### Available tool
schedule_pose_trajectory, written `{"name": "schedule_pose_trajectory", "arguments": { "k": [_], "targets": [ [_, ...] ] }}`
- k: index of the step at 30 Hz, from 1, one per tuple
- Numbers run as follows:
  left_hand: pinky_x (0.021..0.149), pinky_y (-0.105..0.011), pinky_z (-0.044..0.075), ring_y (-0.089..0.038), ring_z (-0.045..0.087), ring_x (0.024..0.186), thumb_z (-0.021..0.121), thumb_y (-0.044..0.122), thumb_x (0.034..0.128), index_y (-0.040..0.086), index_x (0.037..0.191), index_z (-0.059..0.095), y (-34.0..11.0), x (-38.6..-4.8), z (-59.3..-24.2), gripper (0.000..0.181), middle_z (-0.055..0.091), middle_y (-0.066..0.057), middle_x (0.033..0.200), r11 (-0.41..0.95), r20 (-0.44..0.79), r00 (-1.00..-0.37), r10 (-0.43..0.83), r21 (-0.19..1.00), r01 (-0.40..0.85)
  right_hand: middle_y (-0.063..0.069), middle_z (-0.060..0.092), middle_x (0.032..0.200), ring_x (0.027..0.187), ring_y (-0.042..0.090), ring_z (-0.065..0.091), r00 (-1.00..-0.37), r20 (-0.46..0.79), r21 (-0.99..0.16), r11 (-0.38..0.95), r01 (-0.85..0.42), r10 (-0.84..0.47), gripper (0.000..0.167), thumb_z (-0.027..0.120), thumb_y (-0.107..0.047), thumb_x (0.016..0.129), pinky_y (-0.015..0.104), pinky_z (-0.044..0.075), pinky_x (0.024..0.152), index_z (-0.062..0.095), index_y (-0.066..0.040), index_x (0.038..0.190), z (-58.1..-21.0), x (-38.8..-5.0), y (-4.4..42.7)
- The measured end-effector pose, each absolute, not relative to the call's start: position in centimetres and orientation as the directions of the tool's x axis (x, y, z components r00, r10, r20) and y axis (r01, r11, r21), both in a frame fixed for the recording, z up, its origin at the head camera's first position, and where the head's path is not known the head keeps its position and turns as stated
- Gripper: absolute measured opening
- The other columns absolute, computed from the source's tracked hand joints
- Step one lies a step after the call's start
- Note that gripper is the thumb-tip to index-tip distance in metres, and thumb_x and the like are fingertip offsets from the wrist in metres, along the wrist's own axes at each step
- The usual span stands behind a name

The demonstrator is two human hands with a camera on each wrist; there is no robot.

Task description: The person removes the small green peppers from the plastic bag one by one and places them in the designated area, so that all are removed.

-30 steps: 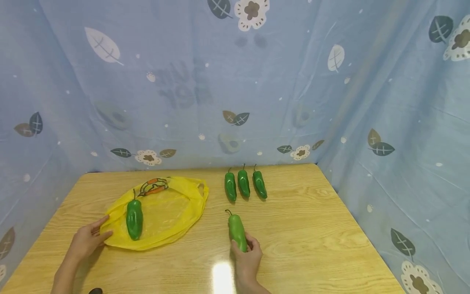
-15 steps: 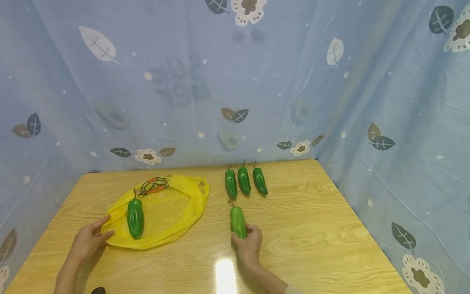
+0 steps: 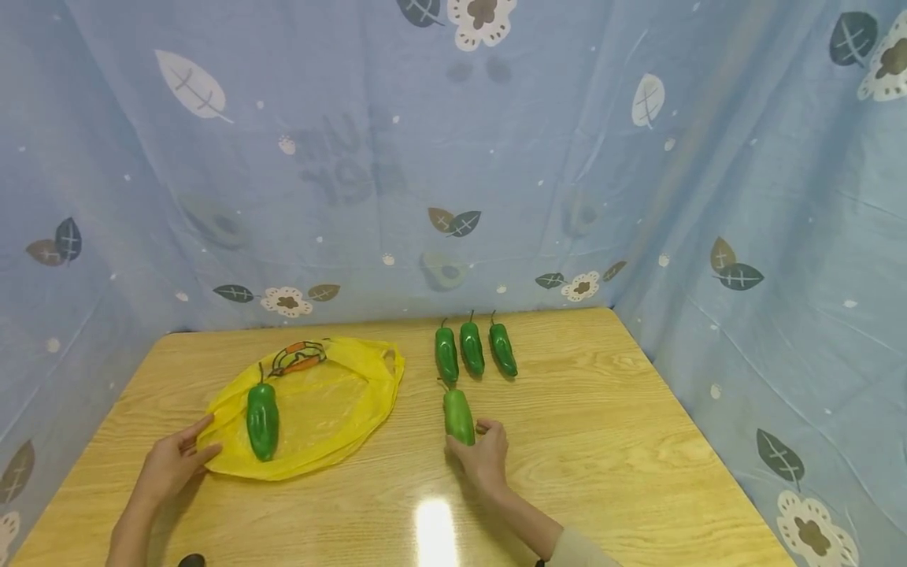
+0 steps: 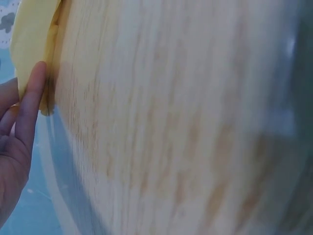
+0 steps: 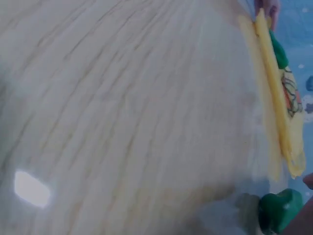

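My left hand [image 3: 166, 468] pinches the near left rim of a yellow plastic bag [image 3: 340, 449] lying spread with its mouth open; the left wrist view shows the bag edge [image 4: 32, 44] between thumb and fingers. Inside the bag, toward its left, is a dark green chili pepper [image 3: 263, 425]. At mid-table my right hand [image 3: 485, 457] holds the lower end of a lighter green chili pepper [image 3: 457, 413], thumb on its left and fingers on its right. Its stem points away, close to the leftmost of three dark green peppers [image 3: 471, 348] laid in a row.
A pale wooden table [image 3: 602, 441] bears everything, with a blue patterned cloth [image 3: 340, 157] hanging behind and at the sides. The tip of a black object [image 3: 191, 560] shows at the near left edge. Bright glare [image 3: 435, 531] marks the table front.
My right hand has moved away from me with the lighter pepper, bringing it up near the row. The left hand has stayed at the bag's rim. The head view has shifted slightly.
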State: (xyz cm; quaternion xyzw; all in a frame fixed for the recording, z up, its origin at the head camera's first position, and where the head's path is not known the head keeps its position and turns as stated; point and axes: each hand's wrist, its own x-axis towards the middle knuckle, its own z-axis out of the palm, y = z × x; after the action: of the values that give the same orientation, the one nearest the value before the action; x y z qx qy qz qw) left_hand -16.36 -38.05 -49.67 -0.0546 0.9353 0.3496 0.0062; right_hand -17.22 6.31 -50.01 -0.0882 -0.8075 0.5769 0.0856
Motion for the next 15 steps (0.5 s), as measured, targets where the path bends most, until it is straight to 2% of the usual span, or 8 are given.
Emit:
{"name": "schedule_pose_trajectory", "arguments": {
  "k": [2,3,6,8,11,14,15],
  "targets": [
    [0.051,-0.021,0.042,-0.008,0.043,0.057,0.062,0.025,0.0951,-0.011,0.142,0.032,-38.0,-16.3,-49.6,0.066,0.051,-0.011,0.069,0.747,-0.042,-0.994,-0.1,0.657,-0.103,0.03,0.041,0.124,0.115,0.045,0.041,-0.974,-0.004,-0.967,0.246,0.061,0.224,0.064,0.075,-0.012,0.082,0.055,0.046,0.093,0.037,0.015,0.126,-49.3,-17.3,6.8],
    [0.049,-0.022,0.041,-0.008,0.04,0.053,0.062,0.024,0.0951,-0.011,0.142,0.032,-38.0,-16.3,-49.6,0.066,0.044,-0.003,0.066,0.744,-0.041,-0.994,-0.102,0.66,-0.104,0.031,0.038,0.128,0.118,0.046,0.039,-0.977,-0.011,-0.977,0.206,0.056,0.214,0.065,0.073,-0.014,0.085,0.057,0.044,0.096,0.035,0.014,0.129,-48.9,-17.4,7.0],
    [0.048,-0.021,0.041,-0.007,0.041,0.052,0.062,0.024,0.0951,-0.011,0.141,0.032,-38.0,-16.2,-49.5,0.065,0.042,-0.001,0.065,0.741,-0.039,-0.994,-0.101,0.664,-0.101,0.03,0.035,0.137,0.125,0.045,0.035,-0.983,0.032,-0.998,0.063,-0.02,0.18,0.062,0.065,-0.017,0.092,0.053,0.037,0.107,0.032,0.012,0.135,-48.3,-18.1,8.0],
    [0.049,-0.022,0.041,-0.007,0.041,0.052,0.062,0.024,0.095,-0.011,0.142,0.032,-38.0,-16.2,-49.6,0.065,0.044,-0.002,0.066,0.741,-0.044,-0.994,-0.1,0.663,-0.104,0.026,0.039,0.14,0.128,0.039,0.038,-0.979,0.091,-0.995,-0.018,-0.096,0.181,0.056,0.062,-0.016,0.094,0.041,0.037,0.11,0.037,0.01,0.137,-48.4,-18.5,8.6],
    [0.052,-0.021,0.043,-0.01,0.043,0.056,0.062,0.025,0.0949,-0.011,0.142,0.032,-38.0,-16.2,-49.7,0.066,0.053,-0.011,0.076,0.738,-0.051,-0.994,-0.1,0.666,-0.108,0.021,0.048,0.138,0.128,0.03,0.045,-0.959,0.154,-0.979,-0.09,-0.18,0.238,0.047,0.061,-0.015,0.095,0.022,0.04,0.105,0.047,0.007,0.134,-49.1,-19.0,9.2],
    [0.054,-0.021,0.043,-0.01,0.044,0.063,0.062,0.024,0.0948,-0.011,0.141,0.033,-38.0,-16.3,-49.8,0.065,0.058,-0.031,0.097,0.744,-0.032,-0.994,-0.103,0.661,-0.098,0.019,0.055,0.133,0.122,0.021,0.053,-0.928,0.195,-0.963,-0.116,-0.242,0.317,0.039,0.061,-0.014,0.095,0.016,0.045,0.098,0.055,0.005,0.129,-49.8,-19.2,9.5],
    [0.054,-0.021,0.043,-0.01,0.044,0.064,0.062,0.023,0.0948,-0.011,0.141,0.033,-38.0,-16.3,-49.8,0.064,0.057,-0.032,0.099,0.743,-0.031,-0.994,-0.105,0.662,-0.099,0.019,0.056,0.131,0.12,0.017,0.055,-0.917,0.21,-0.957,-0.12,-0.264,0.34,0.038,0.061,-0.014,0.095,0.016,0.045,0.097,0.056,0.005,0.128,-50.0,-19.2,9.5]
  ]
}}
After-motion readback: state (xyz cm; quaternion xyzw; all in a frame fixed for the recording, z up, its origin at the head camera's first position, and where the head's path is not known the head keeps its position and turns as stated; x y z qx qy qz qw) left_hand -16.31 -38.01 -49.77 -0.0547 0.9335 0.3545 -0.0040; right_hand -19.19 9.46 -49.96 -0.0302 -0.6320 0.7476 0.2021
